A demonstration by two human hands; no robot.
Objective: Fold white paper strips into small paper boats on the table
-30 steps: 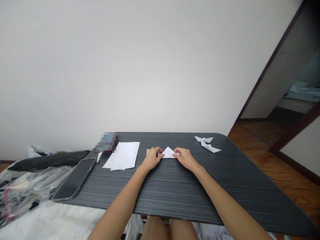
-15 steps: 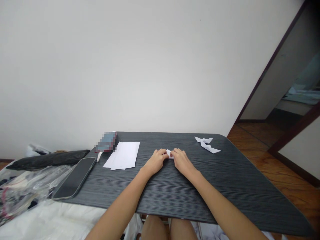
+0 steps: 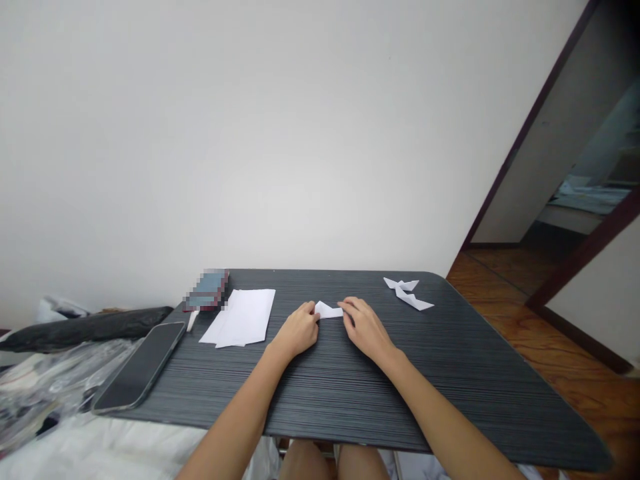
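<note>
Our left hand (image 3: 296, 331) rests knuckles-up on the worktop (image 3: 350, 387), fingers curled, its fingertips touching the left end of the small folded paper (image 3: 329, 310). Our right hand (image 3: 364, 325) lies flat beside it, fingers together and pressing down on the paper's right end. Whether either hand actually pinches an edge we cannot tell; the fingers hide it.

The folded paper sits between the two hands, just beyond the fingertips, flat on the worktop near its middle. Its long axis runs left to right, across our view, with a small raised point toward the left end. Both hands reach it about equally; the right covers slightly more of it.

Further out, to the left, a stack of white sheets (image 3: 240, 317) lies well apart from the hands, with a phone (image 3: 140, 367) at the near left edge. To the far right rest two finished paper folds (image 3: 406, 294).
</note>
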